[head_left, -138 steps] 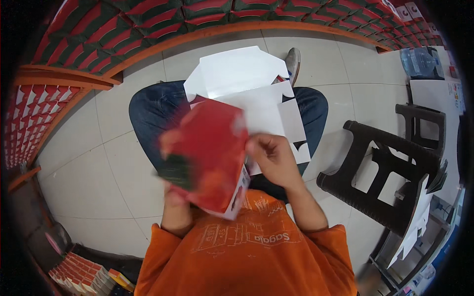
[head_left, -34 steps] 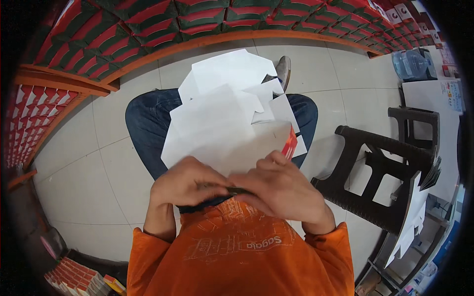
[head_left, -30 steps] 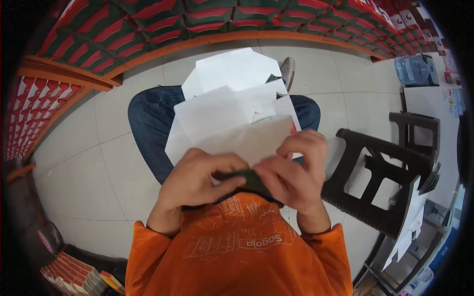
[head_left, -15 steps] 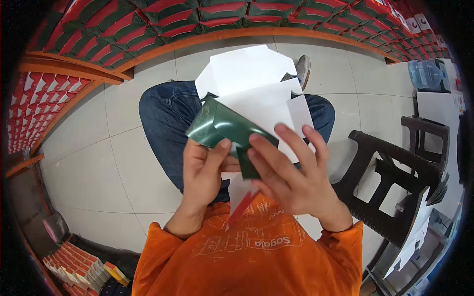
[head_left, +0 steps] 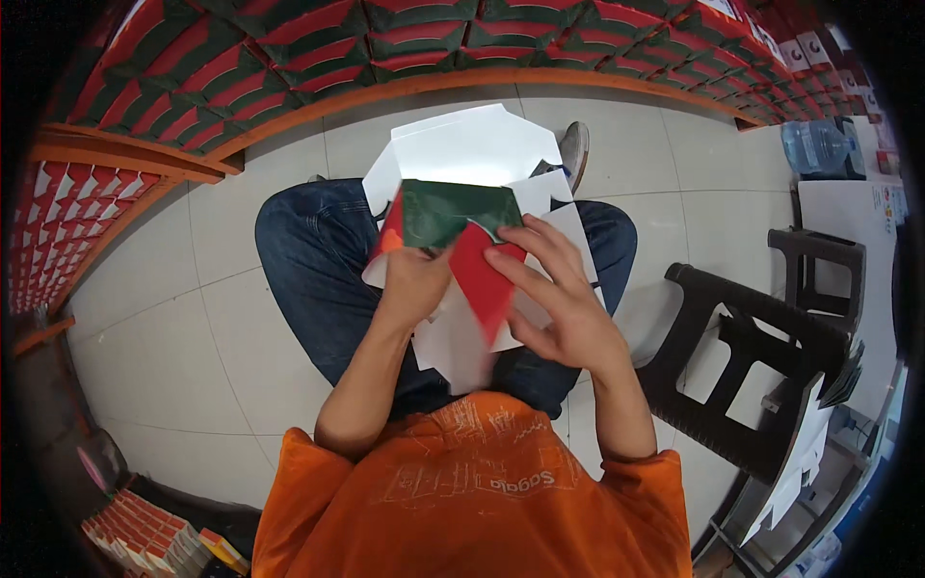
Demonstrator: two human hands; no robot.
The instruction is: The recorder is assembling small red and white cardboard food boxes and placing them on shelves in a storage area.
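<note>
Tiled floor (head_left: 154,366), dark stool (head_left: 792,385), orange shelving (head_left: 462,81)

Left hand (head_left: 416,284) grips — right hand (head_left: 568,313) touches — a red-green carton (head_left: 448,210).

A partly folded red-and-green carton (head_left: 458,206), green panel far, red flap slanting nearer, over a flat white carton blank (head_left: 472,149).

Head-height fisheye view down onto hands (head_left: 576,323)
</note>
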